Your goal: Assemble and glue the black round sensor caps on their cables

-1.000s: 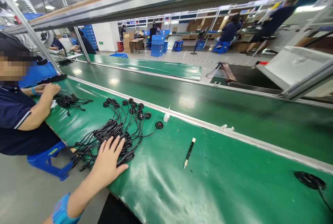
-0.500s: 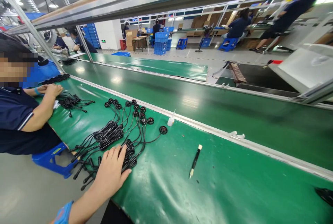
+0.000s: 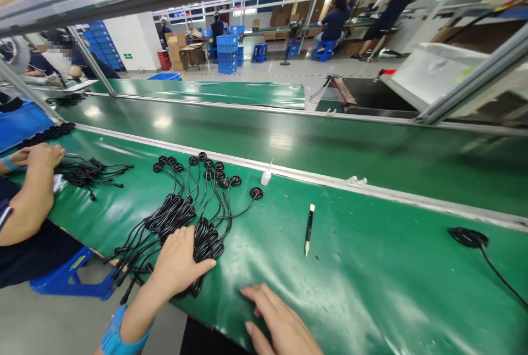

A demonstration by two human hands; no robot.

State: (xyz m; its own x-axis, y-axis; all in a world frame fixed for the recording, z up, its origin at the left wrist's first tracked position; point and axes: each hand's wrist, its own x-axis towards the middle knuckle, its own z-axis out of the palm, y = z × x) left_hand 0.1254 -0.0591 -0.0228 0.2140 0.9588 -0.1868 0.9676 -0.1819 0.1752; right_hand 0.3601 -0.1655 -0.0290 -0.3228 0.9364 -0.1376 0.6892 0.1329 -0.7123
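Note:
My left hand (image 3: 177, 264) lies over the near end of the black coiled cables (image 3: 206, 239), its thumb stretched apart and its fingers bent down over them, the tips hidden. From these bundles thin leads run up to several round black parts (image 3: 218, 168) near the white rail. My right hand (image 3: 284, 322) hovers at or just above the green mat's front edge, fingers extended, with nothing in it. Beyond it lies a black pen-like tool (image 3: 309, 228) with pale ends. A small white bottle with a thin nozzle (image 3: 266, 178) stands by the rail.
Another round black part with a cable (image 3: 468, 237) lies at the right. On the left, a co-worker's hands (image 3: 41, 154) are beside more black cables (image 3: 88, 173). A white rail (image 3: 313, 176) crosses behind the work area; a blue stool (image 3: 74, 278) stands below left.
The view has swung right and down. My right hand has come in at the bottom, and more of the cabled part at right shows. My left hand remains on the cable bundles.

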